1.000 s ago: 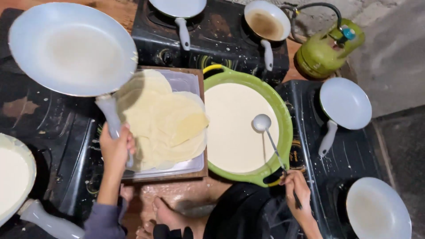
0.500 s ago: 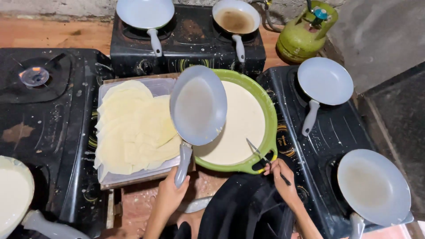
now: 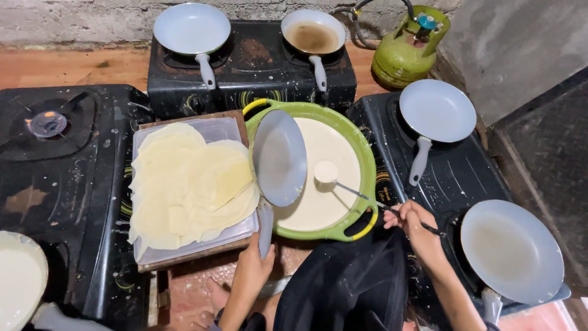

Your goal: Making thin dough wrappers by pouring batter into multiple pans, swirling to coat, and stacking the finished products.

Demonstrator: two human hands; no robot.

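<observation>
Frying pan (image 3: 280,157) sits tilted over the left part of the green basin (image 3: 368,165), its pale inner face turned up and to the left, its handle running down to the left hand (image 3: 256,263), which is wrapped tight round the handle end. The pan's left rim overhangs the basin edge and comes just beside the stack of thin crepes (image 3: 190,184) on the clear tray (image 3: 215,129).

Right hand (image 3: 414,219) pinches the far end of the ladle (image 3: 326,171) handle, fingers closed on it. The ladle bowl is full of batter and lies at the batter surface, just right of the pan rim (touching or not, cannot tell).

Edges and room:
- The basin is boxed in: back stove (image 3: 251,67) above it, right stove (image 3: 453,178) touching or nearly touching its right rim, tray board at left.
- Back stove carries two pans, the left one (image 3: 192,28) clean, the right one (image 3: 313,30) browned inside.
- Right stove carries two pale pans, the upper (image 3: 437,110) and the lower (image 3: 511,251), with handles pointing down toward the person.
- Left stove (image 3: 61,178) has a bare burner at top left; a batter-coated pan (image 3: 21,288) is cut off at the bottom left corner.
- Green gas cylinder (image 3: 409,50) stands at top right, against the wall.
- Open floor shows only in the strip between the tray board and the person's knees.
</observation>
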